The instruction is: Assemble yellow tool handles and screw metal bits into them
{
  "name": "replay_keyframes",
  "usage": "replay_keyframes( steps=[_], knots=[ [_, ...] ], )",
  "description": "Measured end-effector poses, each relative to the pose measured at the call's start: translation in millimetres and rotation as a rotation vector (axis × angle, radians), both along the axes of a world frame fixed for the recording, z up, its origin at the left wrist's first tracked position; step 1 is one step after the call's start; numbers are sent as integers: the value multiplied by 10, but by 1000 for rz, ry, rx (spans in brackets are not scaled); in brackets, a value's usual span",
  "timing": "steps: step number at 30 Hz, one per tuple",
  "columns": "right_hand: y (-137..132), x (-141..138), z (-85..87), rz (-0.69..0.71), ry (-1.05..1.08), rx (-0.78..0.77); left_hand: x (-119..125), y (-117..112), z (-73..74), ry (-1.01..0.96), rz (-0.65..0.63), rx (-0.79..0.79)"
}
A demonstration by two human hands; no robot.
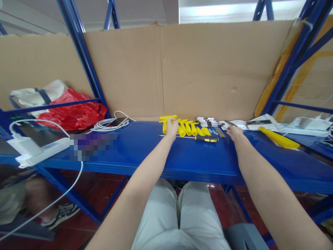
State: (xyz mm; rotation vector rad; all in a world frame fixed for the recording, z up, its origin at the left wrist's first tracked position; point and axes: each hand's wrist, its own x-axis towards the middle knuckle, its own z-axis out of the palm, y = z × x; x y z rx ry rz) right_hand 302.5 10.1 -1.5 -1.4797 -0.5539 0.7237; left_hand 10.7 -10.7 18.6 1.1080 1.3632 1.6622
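Observation:
My left hand (172,127) is over a row of yellow tapered plastic pieces (188,128), its fingers curled and pressed together. Whatever those fingers hold is hidden among the yellow pieces. In front of the row lies a screwdriver (206,139) with a black and yellow handle, its shaft running left under my left hand. My right hand (235,132) is farther right, fingers closed beside a small white packet (222,124); I cannot make out what is in them. A flat grey metal strip (220,132) lies just left of it. Small black-and-white items (207,122) sit in a stack behind.
The blue shelf (145,152) has cardboard (208,69) along its back. A coiled white cable (110,124), red plastic bag (78,109) and white power strip (49,151) are on the left. A long yellow piece (279,138) lies right. Another person's leg (41,196) is below left.

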Motion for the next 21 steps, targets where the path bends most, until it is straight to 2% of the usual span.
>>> replay_keyframes(
  steps=[3, 7, 13, 21],
  knots=[
    [-1, -12, 2, -10, -4, -3, 5, -10, 5, -41, -13, 8],
    [21, -11, -6, -16, -17, -1, 28, -68, 33, -107, -92, -23],
    [41, -11, -17, -5, -11, 12, 43, -169, 76, -22, -222, -55],
    [57, -23, -30, 25, 6, 25, 45, -241, 122, -15, -268, -103]
  ],
)
